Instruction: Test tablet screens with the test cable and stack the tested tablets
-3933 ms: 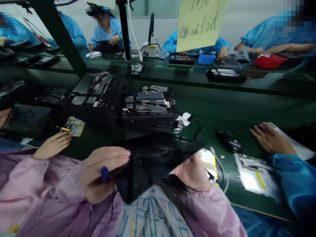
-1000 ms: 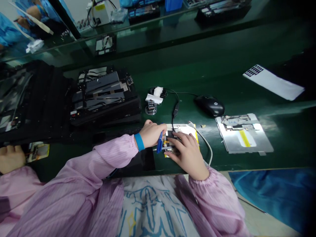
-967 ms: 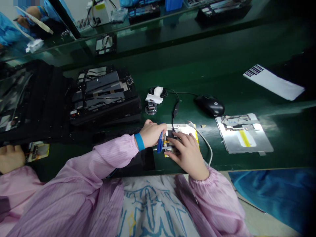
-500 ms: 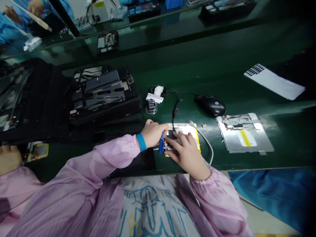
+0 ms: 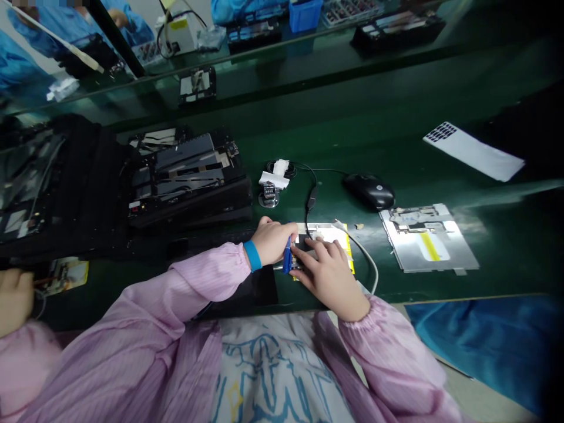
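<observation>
My left hand [image 5: 273, 242], with a blue band on its wrist, is closed on a slim blue plastic tool [image 5: 287, 256] whose exact kind I cannot make out. The tool stands at the left edge of a flat electronic panel [image 5: 328, 228] with yellow edges and a white and metal surface. Over the panel's middle lies my right hand [image 5: 328, 273], its fingers apart and the fingertips close to the blue tool. Both hands cover much of the panel. A black cable and a grey cable [image 5: 370, 261] run to it.
A black mouse [image 5: 369, 191] and a metal panel [image 5: 429, 241] lie to the right. Stacked black device frames [image 5: 189, 182] stand at the left. A small metal counter [image 5: 269, 194] sits behind the hands. At far left is another person's hand [image 5: 15, 299].
The whole view has shifted slightly. My hands keep nearly the same pose at the panel, with the blue tool still in the left. The other person's hand at far left has moved a little.
</observation>
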Available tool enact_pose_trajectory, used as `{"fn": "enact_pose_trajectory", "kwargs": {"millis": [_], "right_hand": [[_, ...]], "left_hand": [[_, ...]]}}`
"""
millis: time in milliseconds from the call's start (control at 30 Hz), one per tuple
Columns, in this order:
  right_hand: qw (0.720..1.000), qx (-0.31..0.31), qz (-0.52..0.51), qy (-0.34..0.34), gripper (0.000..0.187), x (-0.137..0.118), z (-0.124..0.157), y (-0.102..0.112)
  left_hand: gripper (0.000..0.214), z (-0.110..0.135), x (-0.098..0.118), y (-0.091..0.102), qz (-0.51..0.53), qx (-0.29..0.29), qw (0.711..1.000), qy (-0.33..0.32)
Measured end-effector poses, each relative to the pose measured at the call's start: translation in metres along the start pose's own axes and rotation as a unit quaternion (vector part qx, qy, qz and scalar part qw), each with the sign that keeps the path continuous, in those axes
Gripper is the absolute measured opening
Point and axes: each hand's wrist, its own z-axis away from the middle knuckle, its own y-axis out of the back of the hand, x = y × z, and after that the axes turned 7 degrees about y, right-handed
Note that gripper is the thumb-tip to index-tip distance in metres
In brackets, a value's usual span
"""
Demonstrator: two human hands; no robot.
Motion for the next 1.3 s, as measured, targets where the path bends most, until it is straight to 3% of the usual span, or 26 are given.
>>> {"fn": "enact_pose_trajectory", "kwargs": {"millis": [167, 333, 400, 500, 600, 667, 833, 1000, 1167, 1300], "right_hand": [[1.000, 0.010, -0.008, -0.023, 0.035, -0.005, 0.000, -0.001], [0.996, 0.084, -0.031, -0.007, 0.017, -0.011, -0.002, -0.001], [0.994, 0.099, -0.045, -0.006, 0.015, -0.010, -0.003, 0.006], [0.991, 0.084, -0.098, -0.022, 0.014, 0.001, -0.001, 0.024], [0.981, 0.045, -0.169, -0.078, 0.009, 0.016, 0.005, 0.038], [0.979, 0.019, -0.182, -0.095, 0.013, 0.022, 0.009, 0.039], [0.988, -0.003, -0.125, -0.086, 0.026, 0.023, 0.013, 0.018], [0.987, -0.014, -0.144, -0.063, 0.008, 0.027, 0.010, 0.010], [0.979, 0.045, -0.198, -0.022, 0.005, 0.023, 0.006, 0.033], [0.969, 0.094, -0.230, 0.002, 0.009, 0.011, 0.004, 0.046]], "left_hand": [[0.011, -0.001, -0.001, 0.008, 0.052, 0.032, 0.998, 0.010], [0.017, 0.008, 0.006, 0.023, 0.174, 0.091, 0.980, 0.006], [0.016, 0.016, 0.014, 0.027, 0.197, 0.077, 0.977, -0.004], [0.017, 0.026, 0.025, 0.024, 0.213, 0.007, 0.976, -0.035], [0.018, 0.030, 0.026, 0.015, 0.190, -0.047, 0.979, -0.063], [0.016, 0.029, 0.023, 0.010, 0.156, -0.048, 0.984, -0.067], [0.008, 0.031, 0.024, 0.006, 0.037, -0.028, 0.998, -0.052], [0.005, 0.036, 0.036, 0.005, -0.020, -0.063, 0.995, -0.069], [0.012, 0.035, 0.040, 0.007, 0.114, -0.070, 0.989, -0.058], [0.017, 0.034, 0.038, 0.011, 0.285, -0.099, 0.953, -0.005]]}}
